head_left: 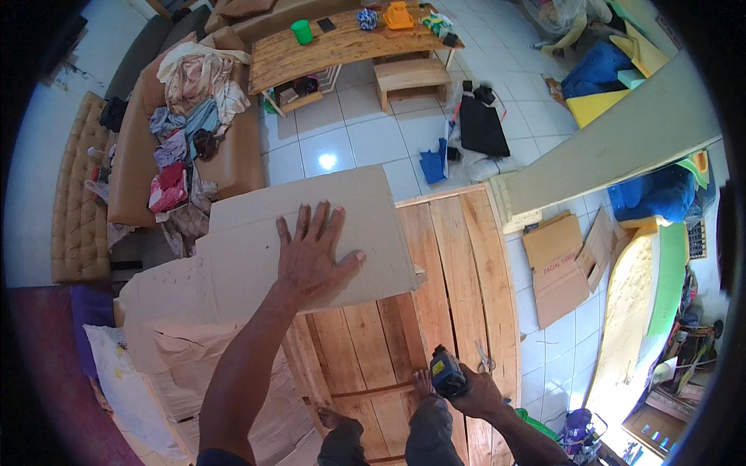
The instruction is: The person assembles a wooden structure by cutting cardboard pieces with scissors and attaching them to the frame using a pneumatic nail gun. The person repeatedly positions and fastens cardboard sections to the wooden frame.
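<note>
My left hand (315, 252) lies flat with fingers spread on a sheet of grey-brown cardboard (365, 202), which rests across a wooden plank frame. In my right hand (480, 392) is a dark hand-held tool (447, 374) with a yellow label; its exact kind is not clear from here. The tool is above the wooden planks (454, 272), apart from the cardboard. A pair of scissors (485, 358) lies on the planks just beyond my right hand. More cardboard (225, 380) covers the frame's left side.
My feet stand on the wooden frame. A bench-like table (350, 50) with a green cup (301, 31) stands at the back. Clothes are piled on a tan sofa (128, 171) at left. Flattened cardboard boxes (556, 268) and yellow foam (622, 326) lie at right. A padded beam (614, 132) reaches in.
</note>
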